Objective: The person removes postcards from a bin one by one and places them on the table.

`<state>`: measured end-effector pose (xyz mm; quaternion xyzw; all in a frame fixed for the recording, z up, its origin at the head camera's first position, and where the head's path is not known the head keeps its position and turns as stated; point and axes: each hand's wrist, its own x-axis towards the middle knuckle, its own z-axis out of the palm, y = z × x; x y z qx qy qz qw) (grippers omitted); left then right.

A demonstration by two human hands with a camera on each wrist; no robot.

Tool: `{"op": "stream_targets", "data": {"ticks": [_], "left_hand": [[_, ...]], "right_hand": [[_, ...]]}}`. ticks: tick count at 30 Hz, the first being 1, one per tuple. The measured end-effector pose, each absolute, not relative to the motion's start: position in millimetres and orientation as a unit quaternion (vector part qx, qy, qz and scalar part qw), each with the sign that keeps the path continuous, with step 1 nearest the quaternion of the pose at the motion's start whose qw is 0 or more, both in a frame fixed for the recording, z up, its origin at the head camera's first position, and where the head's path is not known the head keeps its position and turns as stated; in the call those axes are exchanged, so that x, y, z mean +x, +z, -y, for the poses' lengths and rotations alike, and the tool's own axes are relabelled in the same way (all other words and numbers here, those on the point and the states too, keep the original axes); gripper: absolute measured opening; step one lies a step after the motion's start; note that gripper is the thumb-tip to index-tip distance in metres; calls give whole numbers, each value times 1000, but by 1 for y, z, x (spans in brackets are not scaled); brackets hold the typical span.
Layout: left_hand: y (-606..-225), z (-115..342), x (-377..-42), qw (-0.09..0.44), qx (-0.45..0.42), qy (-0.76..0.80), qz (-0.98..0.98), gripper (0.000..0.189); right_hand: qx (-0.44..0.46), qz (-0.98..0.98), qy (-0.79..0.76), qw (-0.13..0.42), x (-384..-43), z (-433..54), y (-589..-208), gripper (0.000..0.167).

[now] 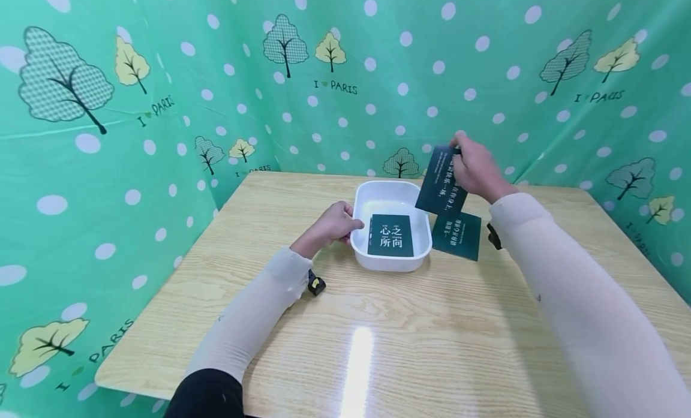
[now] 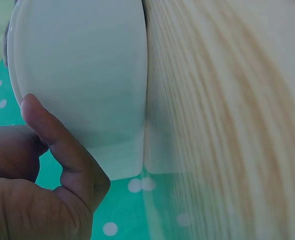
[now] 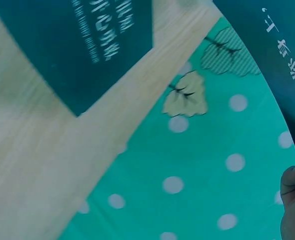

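A white rectangular basin (image 1: 391, 264) stands on the wooden table. My left hand (image 1: 330, 223) grips its left rim, and in the left wrist view the thumb (image 2: 52, 131) lies along the basin's side (image 2: 92, 75). Inside lies a dark green card (image 1: 407, 235) with large white characters. Above the basin's right edge, my right hand (image 1: 479, 169) pinches another dark green printed card (image 1: 437, 178) by its upper edge. Below that, a third green card (image 1: 465, 238) lies on the table beside the basin; it also appears in the right wrist view (image 3: 62, 65).
The wooden table (image 1: 432, 334) reaches out on all sides of the basin. Behind and to the left hangs a green curtain (image 1: 345, 118) with white dots and trees. Black wrist devices (image 1: 316, 283) sit under both sleeves. A bright reflection falls on the near tabletop.
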<state>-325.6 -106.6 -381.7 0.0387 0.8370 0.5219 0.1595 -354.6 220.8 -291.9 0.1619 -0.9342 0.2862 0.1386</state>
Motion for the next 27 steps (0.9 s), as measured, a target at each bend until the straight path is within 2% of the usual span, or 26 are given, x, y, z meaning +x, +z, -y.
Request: {"op": "stream_targets", "data": {"ticks": [8,13,27], "left_hand": [[-380,106,-324,160,38,524,-836,26],[-380,106,-324,160,35,524,-836,27],[-380,106,-323,158,31,518,-840,27]], "right_hand": [[112,936,300,143,-357,-250,-309,41],[80,941,305,122,-356,-261,-322,44],[85,956,282,2,-361,-262,-352,42]]}}
